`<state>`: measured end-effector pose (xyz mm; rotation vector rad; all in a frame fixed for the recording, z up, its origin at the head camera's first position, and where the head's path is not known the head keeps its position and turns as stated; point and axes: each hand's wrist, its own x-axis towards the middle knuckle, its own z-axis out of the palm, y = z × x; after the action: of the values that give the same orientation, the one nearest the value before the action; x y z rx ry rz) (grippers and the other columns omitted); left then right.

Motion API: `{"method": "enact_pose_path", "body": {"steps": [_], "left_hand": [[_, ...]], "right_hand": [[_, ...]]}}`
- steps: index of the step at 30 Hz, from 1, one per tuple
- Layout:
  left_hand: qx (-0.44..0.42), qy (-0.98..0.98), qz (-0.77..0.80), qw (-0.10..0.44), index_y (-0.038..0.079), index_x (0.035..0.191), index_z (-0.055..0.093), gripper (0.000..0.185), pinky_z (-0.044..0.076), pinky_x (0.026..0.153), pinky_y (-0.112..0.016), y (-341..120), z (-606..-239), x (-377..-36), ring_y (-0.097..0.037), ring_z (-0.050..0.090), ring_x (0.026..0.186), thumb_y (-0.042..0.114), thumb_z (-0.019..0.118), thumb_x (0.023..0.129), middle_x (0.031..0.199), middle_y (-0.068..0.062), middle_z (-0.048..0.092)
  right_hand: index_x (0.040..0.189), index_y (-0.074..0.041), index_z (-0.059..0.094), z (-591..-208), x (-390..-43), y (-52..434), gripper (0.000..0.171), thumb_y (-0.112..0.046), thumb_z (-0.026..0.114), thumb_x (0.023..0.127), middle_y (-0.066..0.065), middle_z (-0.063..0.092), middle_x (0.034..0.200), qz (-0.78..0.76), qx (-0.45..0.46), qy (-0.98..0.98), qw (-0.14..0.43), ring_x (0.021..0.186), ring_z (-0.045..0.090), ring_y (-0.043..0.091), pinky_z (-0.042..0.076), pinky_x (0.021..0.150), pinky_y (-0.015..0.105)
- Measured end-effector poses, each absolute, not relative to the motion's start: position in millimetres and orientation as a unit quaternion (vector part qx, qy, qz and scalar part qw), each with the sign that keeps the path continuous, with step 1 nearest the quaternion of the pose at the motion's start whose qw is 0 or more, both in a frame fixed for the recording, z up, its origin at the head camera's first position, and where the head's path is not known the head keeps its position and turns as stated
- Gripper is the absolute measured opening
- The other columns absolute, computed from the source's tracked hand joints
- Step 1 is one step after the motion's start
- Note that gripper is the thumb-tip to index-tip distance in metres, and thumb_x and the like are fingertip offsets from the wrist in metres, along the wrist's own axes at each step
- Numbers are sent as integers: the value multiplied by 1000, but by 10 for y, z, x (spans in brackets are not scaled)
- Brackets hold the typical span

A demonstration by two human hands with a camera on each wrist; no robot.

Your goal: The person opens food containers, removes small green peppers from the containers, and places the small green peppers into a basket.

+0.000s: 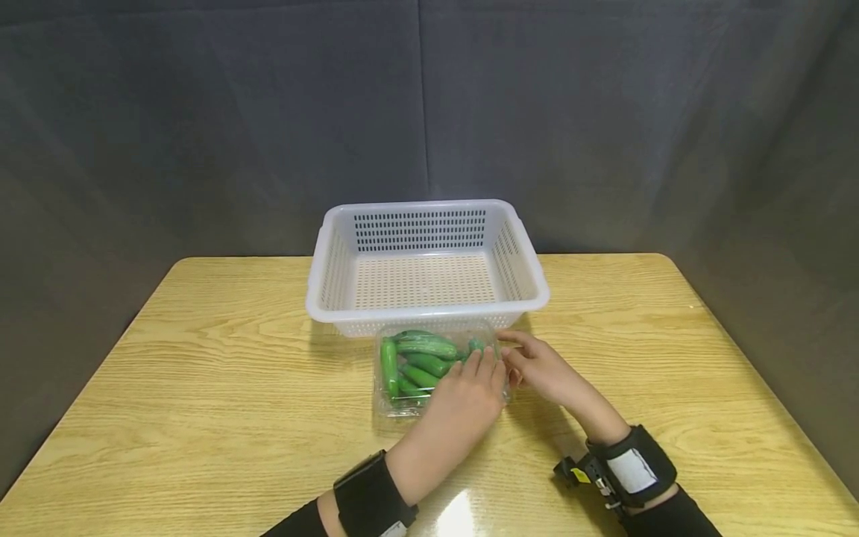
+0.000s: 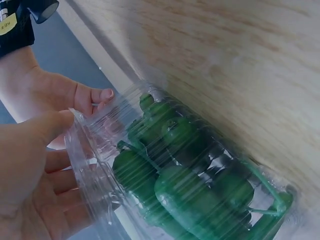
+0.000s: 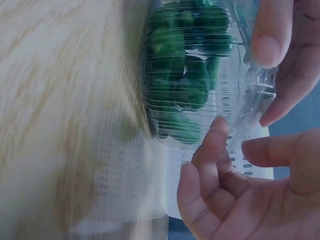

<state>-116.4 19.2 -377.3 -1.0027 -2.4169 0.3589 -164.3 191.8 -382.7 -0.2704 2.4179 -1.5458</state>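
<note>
A clear plastic clamshell box point(image 1: 403, 410) full of green cucumber-like vegetables point(image 1: 424, 345) lies on the table, its lid down over them. Across the right part of the lid lies my left hand point(image 1: 467, 399), fingers stretched forward. In the left wrist view the thumb point(image 2: 52, 125) of that hand touches the corner of the rim. From the right side my right hand point(image 1: 546, 373) reaches to the box's right edge. The right wrist view shows its index finger point(image 3: 214, 142) against the wall and its thumb point(image 3: 262, 151) at the rim corner, with the plastic edge between them.
A white perforated basket point(image 1: 427, 316) stands right behind the box, holding nothing. Under both is a light wood-grain table point(image 1: 221, 403). A dark grey cloth point(image 1: 268, 127) hangs behind the table and along its sides. Both wrists wear black straps point(image 1: 637, 466).
</note>
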Motion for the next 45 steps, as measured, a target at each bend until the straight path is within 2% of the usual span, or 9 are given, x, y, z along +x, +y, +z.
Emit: {"method": "enact_pose_path", "body": {"steps": [9, 18, 26, 34, 40, 45], "left_hand": [[-371, -889, 148, 225, 7, 133, 63, 34, 55, 91, -32, 199, -3795, -1122, -23, 62, 118, 14, 58, 100, 134, -13, 61], [-354, -893, 157, 230, 5, 129, 66, 32, 57, 87, -32, 283, -3803, -1095, -22, 64, 115, 17, 56, 101, 129, -13, 64], [-333, -889, 213, 230, 8, 127, 68, 34, 58, 83, -31, 393, -3768, -1028, -21, 65, 112, 23, 49, 103, 126, -12, 66], [-326, -895, 241, 184, 7, 133, 63, 39, 57, 87, -34, 440, -3699, -972, -24, 62, 118, 26, 46, 104, 132, -14, 62], [-314, -890, 297, 146, 9, 141, 56, 44, 55, 92, -35, 479, -3723, -945, -26, 57, 125, 32, 48, 104, 139, -15, 56], [-313, -880, 325, 145, 9, 144, 53, 46, 54, 93, -35, 492, -3754, -941, -26, 56, 126, 34, 47, 105, 141, -16, 55]], "right_hand": [[143, 13, 38, -3828, -1630, 1918, 47, -7, 45, 102, 6, 60, 77, -528, -97, 834, 127, 68, 56, 16, 53, 63, 33], [143, 14, 37, -3838, -1630, 1911, 47, -7, 46, 102, 10, 64, 82, -526, -98, 835, 126, 70, 58, 16, 56, 67, 35], [143, 14, 37, -3846, -1625, 1916, 48, -10, 46, 103, 11, 64, 84, -518, -94, 841, 125, 72, 59, 14, 56, 70, 37], [142, 15, 38, -3832, -1636, 1913, 48, -10, 48, 103, 6, 61, 78, -529, -105, 833, 122, 70, 57, 13, 53, 65, 29], [142, 14, 39, -3848, -1643, 1918, 45, -8, 45, 103, 7, 63, 80, -526, -111, 834, 121, 70, 57, 13, 54, 65, 33], [142, 15, 38, -3864, -1638, 1919, 43, -5, 42, 103, 8, 62, 82, -523, -113, 837, 118, 70, 57, 13, 55, 64, 33]]}}
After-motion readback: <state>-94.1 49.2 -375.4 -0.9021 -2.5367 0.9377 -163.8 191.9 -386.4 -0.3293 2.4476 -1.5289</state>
